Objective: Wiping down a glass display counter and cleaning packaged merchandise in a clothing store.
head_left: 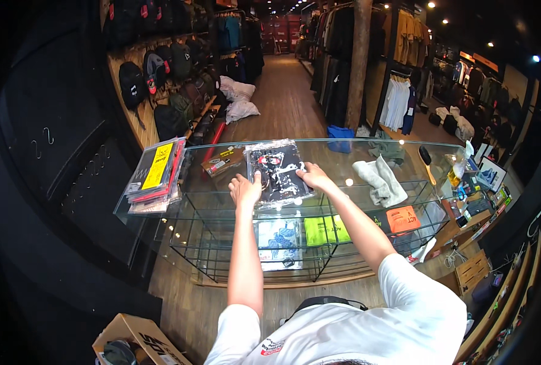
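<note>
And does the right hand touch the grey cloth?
No, the right hand touches the black package; the grey cloth lies apart, farther right.

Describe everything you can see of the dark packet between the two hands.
The dark packet is roughly rectangular: clear, shiny, wrinkled plastic over something black, seemingly folded fabric, with a red-and-white design near its far end. Pale patches may be glare or print. It lies flat on the glass counter, the left hand at its left edge and the right hand at its right.
</note>
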Motion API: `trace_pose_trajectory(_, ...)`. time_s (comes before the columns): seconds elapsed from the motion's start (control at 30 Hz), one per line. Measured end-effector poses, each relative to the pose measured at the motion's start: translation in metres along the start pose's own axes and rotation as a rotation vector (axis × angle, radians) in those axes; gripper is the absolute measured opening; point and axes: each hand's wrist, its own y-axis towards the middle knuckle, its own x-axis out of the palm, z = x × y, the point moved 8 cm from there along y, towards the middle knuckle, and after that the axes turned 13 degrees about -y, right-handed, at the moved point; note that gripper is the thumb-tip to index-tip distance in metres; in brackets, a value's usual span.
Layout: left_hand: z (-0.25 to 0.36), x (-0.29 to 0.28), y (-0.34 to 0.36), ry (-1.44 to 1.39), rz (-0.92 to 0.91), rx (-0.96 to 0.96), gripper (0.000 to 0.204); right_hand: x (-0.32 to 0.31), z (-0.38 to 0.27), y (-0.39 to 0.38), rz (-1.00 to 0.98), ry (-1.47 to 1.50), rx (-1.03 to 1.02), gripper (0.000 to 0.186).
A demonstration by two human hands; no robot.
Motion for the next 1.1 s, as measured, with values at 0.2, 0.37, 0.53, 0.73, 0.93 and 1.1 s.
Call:
trace_pose_trajectory(0.2, 0.002, 0.034, 0.047, 0.062, -0.222, -0.187, 0.085, -0.002, -0.017, 0.018, -0.009, 0.049, 0.057, 0.062)
trace_pose_trajectory(0.37, 0.024, 0.056, 0.036, 0.052, -0.277, -0.195, 0.085, 0.014, 0.032, 0.013, -0.364, 0.791, 0.105, 0.027)
trace_pose_trajectory(0.53, 0.071, 0.075, 0.016, -0.65, -0.399, 0.009, 0.049, -0.018, 0.025, -0.009, -0.086, 0.829, -0.072, 0.04)
trace_pose_trajectory(0.73, 0.145, 0.036, -0.007, -0.841, -0.107, 0.528, 0.075, -0.105, 0.035, -0.019, 0.407, 0.67, -0.393, 0.08)
trace_pose_trajectory(0.93, 0.122, 0.061, -0.024, -0.972, -0.201, 0.508, 0.059, -0.114, 0.033, -0.033, 0.363, 0.918, -0.564, 0.067)
trace_pose_trajectory(1.1, 0.128, 0.052, -0.025, -0.948, -0.029, 0.504, 0.041, -0.12, 0.028, -0.027, 0.425, 0.882, -0.55, 0.053)
